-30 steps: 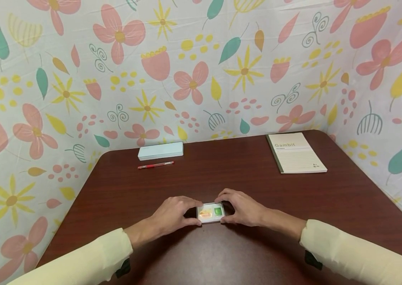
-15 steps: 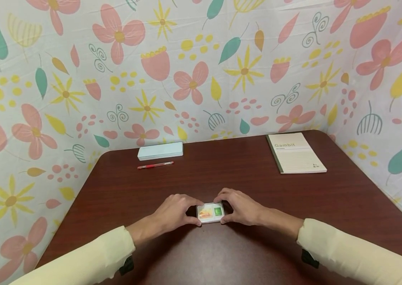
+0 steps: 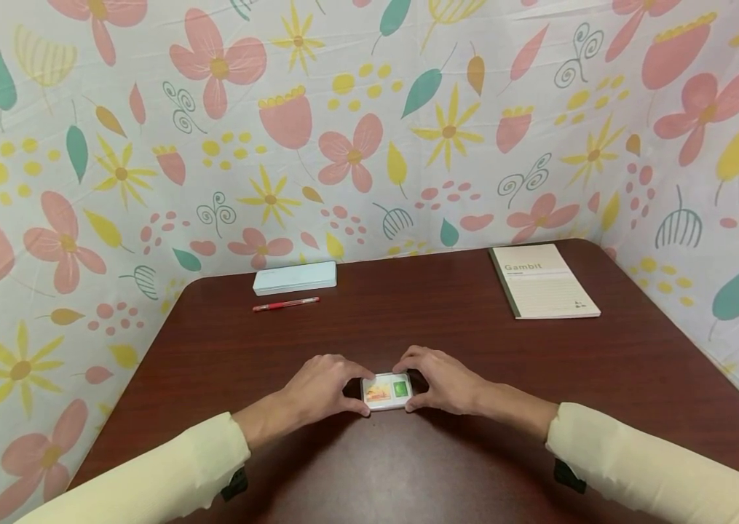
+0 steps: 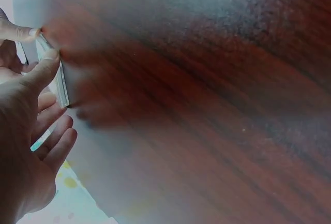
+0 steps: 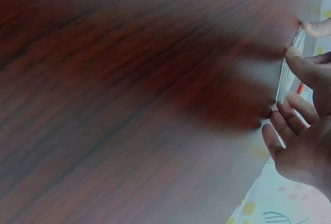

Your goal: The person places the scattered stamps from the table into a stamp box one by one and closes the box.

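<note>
A small flat rectangular case, clear at its edges, lies on the table in front of the person. Orange-yellow and green printed patches show on its top. From the left, my left hand pinches its end, thumb on the near edge and index finger on the far edge. The opposite end is held the same way by my right hand. Both wrist views show the case's thin side edge with a thumb against it, the other fingers spread loosely below. What the print depicts is too small to read.
At the back left of the dark wooden table sits a pale blue box, with a red pen in front of it. A notebook marked "Gambit" lies at the back right. Flower-patterned cloth hangs behind and beside the table.
The sleeves and wrists have shifted very slightly. Both hands keep their hold at the ends of the case, which stays in the same place.
</note>
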Tool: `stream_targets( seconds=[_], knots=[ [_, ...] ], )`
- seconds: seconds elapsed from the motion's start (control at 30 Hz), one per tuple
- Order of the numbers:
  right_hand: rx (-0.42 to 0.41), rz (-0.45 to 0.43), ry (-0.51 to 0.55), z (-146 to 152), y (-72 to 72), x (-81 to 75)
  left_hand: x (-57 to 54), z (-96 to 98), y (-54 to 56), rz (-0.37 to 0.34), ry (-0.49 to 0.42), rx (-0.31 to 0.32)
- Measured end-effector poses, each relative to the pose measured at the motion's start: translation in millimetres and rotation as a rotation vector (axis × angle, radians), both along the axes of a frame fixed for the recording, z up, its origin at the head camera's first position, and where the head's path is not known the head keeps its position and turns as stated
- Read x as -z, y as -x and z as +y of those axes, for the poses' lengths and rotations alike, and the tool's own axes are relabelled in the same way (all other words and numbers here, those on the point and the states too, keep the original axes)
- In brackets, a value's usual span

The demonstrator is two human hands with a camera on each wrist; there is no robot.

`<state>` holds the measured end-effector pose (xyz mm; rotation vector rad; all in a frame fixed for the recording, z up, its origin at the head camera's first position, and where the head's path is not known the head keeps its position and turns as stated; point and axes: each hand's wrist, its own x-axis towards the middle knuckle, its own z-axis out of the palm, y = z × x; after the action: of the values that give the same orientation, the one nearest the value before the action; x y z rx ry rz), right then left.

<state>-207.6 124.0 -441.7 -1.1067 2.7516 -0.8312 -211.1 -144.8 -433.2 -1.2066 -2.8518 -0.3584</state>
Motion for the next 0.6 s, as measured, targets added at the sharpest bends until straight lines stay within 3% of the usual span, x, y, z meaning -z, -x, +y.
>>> stream_targets(
  seconds=[0.23, 0.43, 0.6],
  knots=[
    [-0.026, -0.027, 0.021, 3.5, 2.2, 1.4, 2.3, -3.7, -4.5, -0.028, 0.049, 0.001],
    [-0.027, -0.061, 0.047, 4.5, 1.2, 1.2, 3.0, -7.6, -5.5, -0.059, 0.039, -0.012],
    [-0.014, -0.044, 0.062, 5.0, -1.9, 1.2, 7.0, -9.4, -7.9, -0.010, -0.014, -0.019]
  ],
)
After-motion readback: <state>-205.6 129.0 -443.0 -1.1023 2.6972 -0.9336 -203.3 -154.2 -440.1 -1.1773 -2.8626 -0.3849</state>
